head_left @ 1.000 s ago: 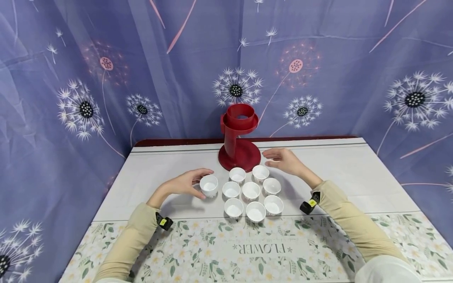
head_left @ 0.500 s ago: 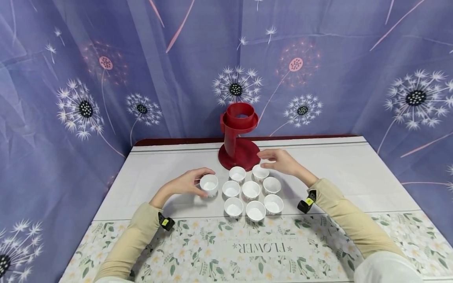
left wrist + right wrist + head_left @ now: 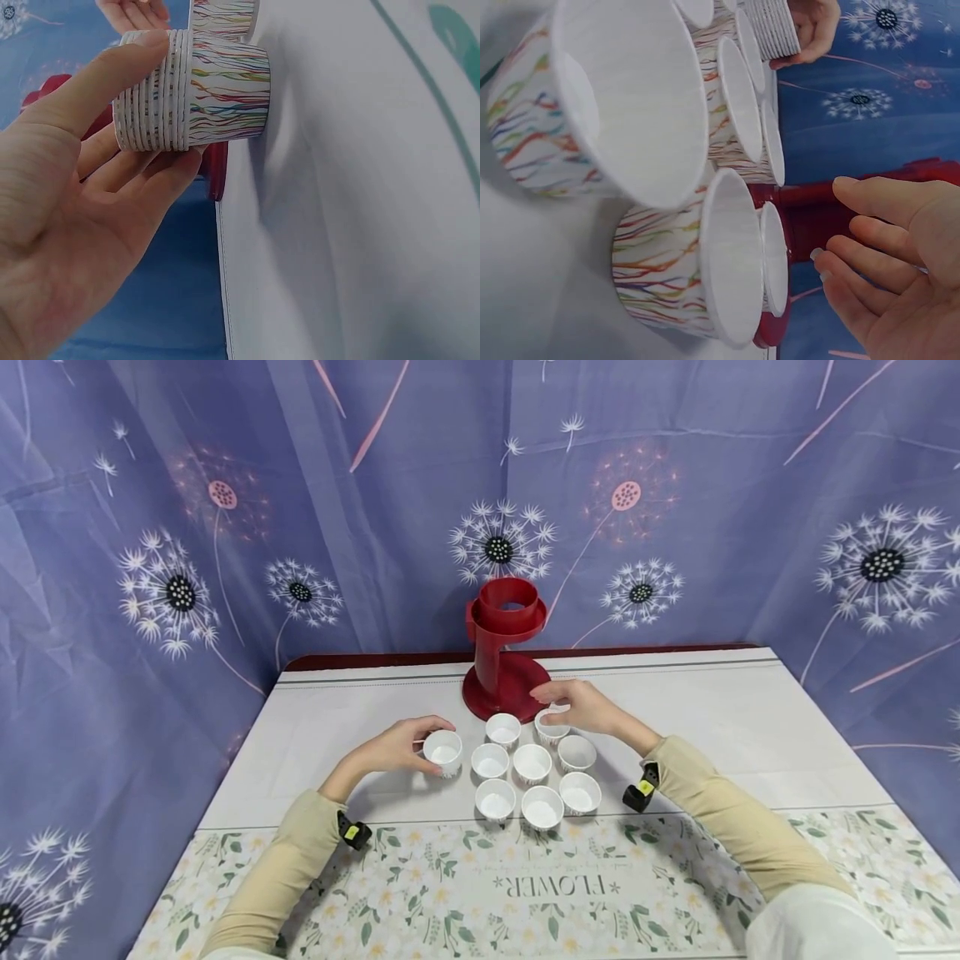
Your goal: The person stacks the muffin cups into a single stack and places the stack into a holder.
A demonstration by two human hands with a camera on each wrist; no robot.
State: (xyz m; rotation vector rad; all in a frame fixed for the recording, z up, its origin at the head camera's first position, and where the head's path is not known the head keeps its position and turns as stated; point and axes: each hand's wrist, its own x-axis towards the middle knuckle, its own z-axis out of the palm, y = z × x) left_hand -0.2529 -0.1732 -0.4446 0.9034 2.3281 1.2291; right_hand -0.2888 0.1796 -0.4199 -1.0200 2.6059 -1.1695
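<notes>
A stack of nested paper cups (image 3: 154, 94) stands upright at the left of the group, its outside printed with coloured wavy lines. My left hand (image 3: 392, 746) grips it, thumb on one side of the stacked rims and fingers on the other. Several single paper cups (image 3: 532, 763) sit mouth up to its right, white inside. Over the back right cup (image 3: 552, 732) hovers my right hand (image 3: 583, 707), fingers loosely bent and holding nothing. In the right wrist view, the right fingers (image 3: 870, 259) show apart from the rims, with a larger-looking cup (image 3: 727, 262) close by.
Behind the cups stands a red plastic stand (image 3: 510, 685) with a round base and a ring-shaped top. A white tablecloth with a floral front band (image 3: 420, 893) covers the table. A purple dandelion curtain (image 3: 405, 527) hangs behind and at both sides.
My right hand has moved left, from beside the back right cup to over it. The left hand keeps its hold on the stack almost without moving.
</notes>
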